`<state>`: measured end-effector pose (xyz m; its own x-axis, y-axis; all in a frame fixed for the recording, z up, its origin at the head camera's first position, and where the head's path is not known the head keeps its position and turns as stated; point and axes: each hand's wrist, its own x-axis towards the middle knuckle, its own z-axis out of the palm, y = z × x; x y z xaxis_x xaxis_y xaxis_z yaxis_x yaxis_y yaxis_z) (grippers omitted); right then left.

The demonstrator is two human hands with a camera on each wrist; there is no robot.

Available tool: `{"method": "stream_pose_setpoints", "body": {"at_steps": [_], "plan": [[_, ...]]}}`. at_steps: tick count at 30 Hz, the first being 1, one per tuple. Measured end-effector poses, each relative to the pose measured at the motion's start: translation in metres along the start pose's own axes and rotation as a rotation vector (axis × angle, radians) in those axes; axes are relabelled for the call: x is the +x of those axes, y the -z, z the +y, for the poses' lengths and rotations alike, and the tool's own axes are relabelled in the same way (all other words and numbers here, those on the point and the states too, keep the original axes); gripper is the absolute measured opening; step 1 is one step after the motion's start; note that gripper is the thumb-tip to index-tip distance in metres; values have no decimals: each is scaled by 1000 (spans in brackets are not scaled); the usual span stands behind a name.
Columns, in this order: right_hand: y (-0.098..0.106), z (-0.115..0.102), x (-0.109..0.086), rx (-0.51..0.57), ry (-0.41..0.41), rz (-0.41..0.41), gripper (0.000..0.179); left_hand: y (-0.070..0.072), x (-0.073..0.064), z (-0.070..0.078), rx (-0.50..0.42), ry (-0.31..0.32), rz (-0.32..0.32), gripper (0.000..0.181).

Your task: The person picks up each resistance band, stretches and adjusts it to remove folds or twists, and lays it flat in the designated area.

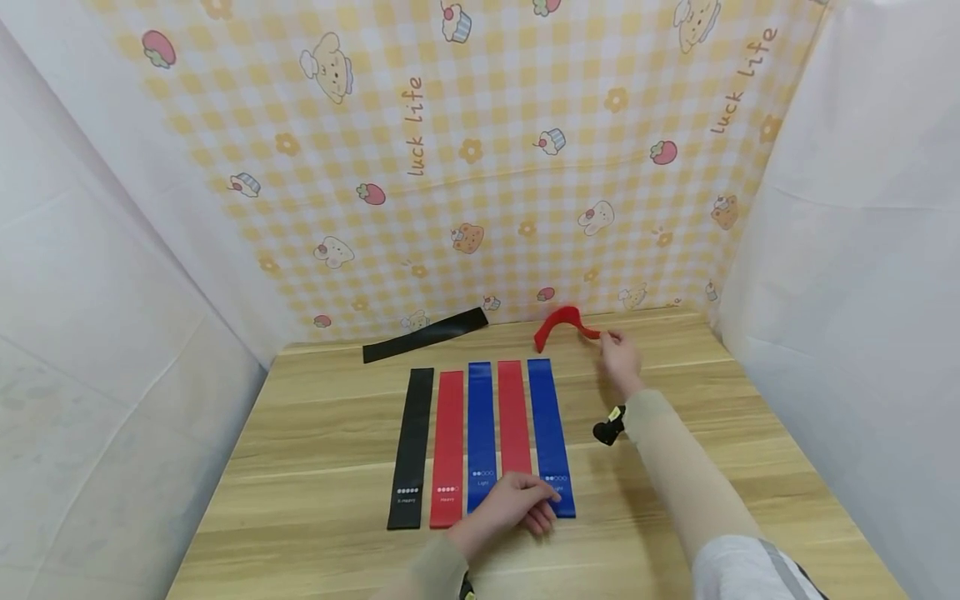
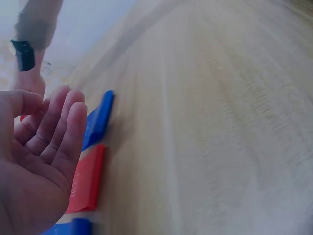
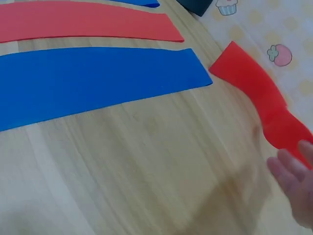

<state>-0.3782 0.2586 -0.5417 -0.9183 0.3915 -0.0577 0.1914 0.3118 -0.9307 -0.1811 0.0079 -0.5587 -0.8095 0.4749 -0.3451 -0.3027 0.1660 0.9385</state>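
Observation:
At the back right, my right hand (image 1: 621, 360) pinches one end of a red resistance band (image 1: 561, 317), which bends in an arch toward the back cloth. My left hand (image 1: 516, 505) hovers over the near ends of a red band (image 1: 514, 417) and the rightmost blue band (image 1: 550, 429), fingers loosely bent and holding nothing. Left of these lie another blue band (image 1: 482, 417) marked Light, a red band (image 1: 447, 442) marked Heavy and a black band (image 1: 412, 442) marked X-Heavy, all side by side. The left wrist view shows the left palm (image 2: 44, 147) beside the band ends.
A second black band (image 1: 425, 335) lies slanted at the back of the wooden table (image 1: 315, 467), near the checked cloth (image 1: 450, 208). White sheets hang on the left (image 1: 112, 333) and right (image 1: 847, 250).

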Motion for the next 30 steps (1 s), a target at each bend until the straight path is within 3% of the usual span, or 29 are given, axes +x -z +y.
{"method": "stream_pose_setpoints", "body": {"at_steps": [4,12,15,22,30], "plan": [[0,-10,2,88,65,51,43,11,2,2,-14,-13,46,26],[-2,-37,-1,399,25,112,29,24,4,0,-67,-26,94,28],[-4,-44,-2,410,10,106,29,25,4,-2,-77,-27,99,28],[-10,-56,1,411,-6,71,67,30,5,-4,-75,-59,111,28],[-15,-82,0,484,8,-35,33,43,7,0,-32,-89,133,30]]}}
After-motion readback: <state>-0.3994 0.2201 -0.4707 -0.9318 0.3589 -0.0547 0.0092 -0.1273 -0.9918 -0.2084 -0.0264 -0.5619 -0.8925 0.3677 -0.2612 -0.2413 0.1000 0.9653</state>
